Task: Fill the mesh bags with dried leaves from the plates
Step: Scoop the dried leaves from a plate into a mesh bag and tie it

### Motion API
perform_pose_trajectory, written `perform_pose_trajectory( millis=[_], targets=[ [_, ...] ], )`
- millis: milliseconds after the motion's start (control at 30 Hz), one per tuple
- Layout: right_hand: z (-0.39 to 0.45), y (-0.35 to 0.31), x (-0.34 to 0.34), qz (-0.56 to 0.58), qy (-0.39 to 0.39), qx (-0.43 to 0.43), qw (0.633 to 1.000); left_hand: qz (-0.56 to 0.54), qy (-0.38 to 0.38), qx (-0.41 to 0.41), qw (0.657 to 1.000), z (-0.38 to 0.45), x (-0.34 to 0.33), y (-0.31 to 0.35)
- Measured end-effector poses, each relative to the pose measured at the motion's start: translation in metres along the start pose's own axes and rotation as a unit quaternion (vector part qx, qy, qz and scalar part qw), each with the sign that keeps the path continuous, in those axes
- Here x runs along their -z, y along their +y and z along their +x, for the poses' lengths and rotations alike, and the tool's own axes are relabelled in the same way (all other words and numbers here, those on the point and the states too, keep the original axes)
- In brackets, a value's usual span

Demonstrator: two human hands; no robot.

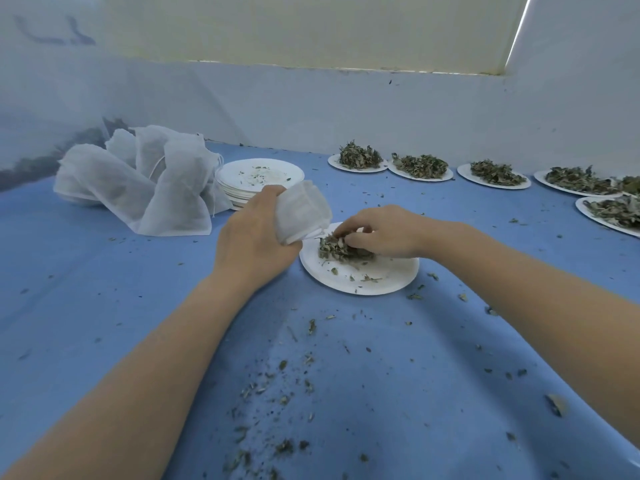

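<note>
A white paper plate [377,277] lies on the blue table in front of me with a small heap of dried leaves [337,249] on its far side. My right hand [384,232] rests on that heap, fingers curled around some leaves. My left hand [251,239] holds a white mesh bag [301,211] tilted over the plate's left rim, its mouth pointing towards the leaves. Whether the bag holds any leaves I cannot tell.
A pile of filled mesh bags [145,181] sits at the back left beside a stack of used plates [258,178]. Several plates heaped with dried leaves [420,166] line the back right along the white wall. Leaf crumbs [277,386] litter the near table.
</note>
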State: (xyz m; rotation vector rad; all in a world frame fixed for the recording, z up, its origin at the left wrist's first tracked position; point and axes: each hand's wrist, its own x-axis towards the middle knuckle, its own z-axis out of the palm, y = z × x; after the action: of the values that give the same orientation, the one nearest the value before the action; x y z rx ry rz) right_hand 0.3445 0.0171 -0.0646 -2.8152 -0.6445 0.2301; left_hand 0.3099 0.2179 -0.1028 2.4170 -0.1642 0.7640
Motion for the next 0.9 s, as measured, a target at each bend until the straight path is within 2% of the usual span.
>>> perform_pose_trajectory(
  millis=[100, 200, 300, 433, 567, 800, 900],
  targets=[
    [-0.004, 0.003, 0.006, 0.003, 0.016, 0.004, 1.0, -0.006, -0.003, 0.003, 1.0, -0.001, -0.001, 0.0],
    [-0.001, -0.002, 0.004, -0.052, 0.003, -0.006, 0.999, 0.005, -0.02, 0.0, 1.0, -0.002, -0.001, 0.0],
    [0.0, -0.005, -0.004, -0.084, 0.032, 0.007, 0.996, 0.022, -0.032, -0.008, 0.999, -0.001, -0.003, -0.001],
    [-0.01, -0.003, -0.007, -0.015, 0.103, 0.012, 0.994, 0.062, -0.026, -0.035, 0.997, -0.001, -0.003, -0.002],
    [-0.026, 0.0, 0.016, 0.083, 0.206, 0.017, 0.975, 0.104, -0.021, -0.061, 0.993, -0.003, -0.003, -0.001],
    [-0.033, -0.021, 0.024, 0.035, 0.182, 0.082, 0.979, 0.122, -0.026, -0.099, 0.987, -0.006, -0.004, 0.01],
    [-0.03, -0.029, 0.015, 0.073, 0.197, 0.098, 0.973, 0.085, -0.029, -0.102, 0.991, -0.007, -0.006, 0.013]
  ],
)
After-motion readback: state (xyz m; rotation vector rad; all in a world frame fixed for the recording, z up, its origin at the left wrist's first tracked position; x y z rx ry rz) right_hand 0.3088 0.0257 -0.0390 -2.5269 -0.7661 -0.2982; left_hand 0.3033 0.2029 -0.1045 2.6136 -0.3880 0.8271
